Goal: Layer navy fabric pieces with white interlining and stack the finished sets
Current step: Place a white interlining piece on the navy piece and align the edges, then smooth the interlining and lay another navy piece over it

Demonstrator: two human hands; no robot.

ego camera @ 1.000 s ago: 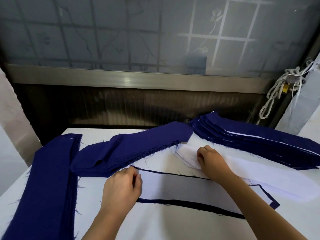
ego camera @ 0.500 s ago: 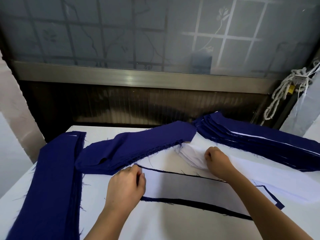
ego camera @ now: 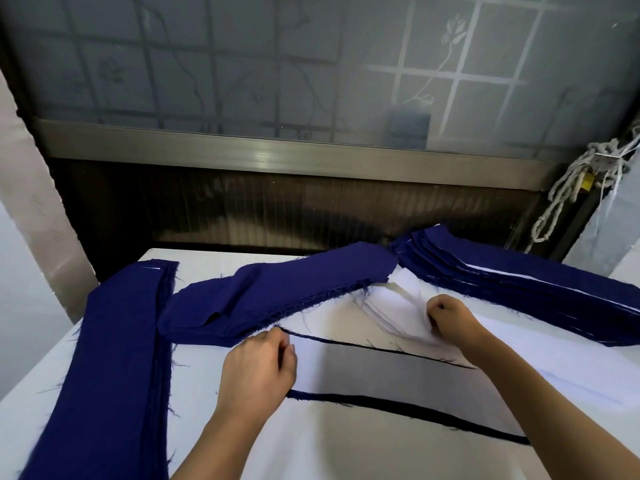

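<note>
On the white table (ego camera: 311,452) a navy piece covered by a white interlining sheet (ego camera: 381,375) lies in front of me, its navy edges showing above and below. My left hand (ego camera: 258,370) rests with curled fingers on the left end of that set. My right hand (ego camera: 450,317) pinches the top sheet of a pile of white interlining (ego camera: 391,306) and lifts its edge. Loose navy pieces (ego camera: 277,296) lie heaped behind my left hand. At the right lies a stack of navy pieces with white layers between them (ego camera: 519,278).
A long stack of navy strips (ego camera: 114,358) runs down the table's left side. Behind the table are a dark wall panel, a metal sill (ego camera: 277,154) and a frosted window. A knotted white rope (ego camera: 568,188) hangs at the right.
My right hand has shifted slightly right on the interlining pile and raised the top sheet's edge. My left hand stays on the set's left end.
</note>
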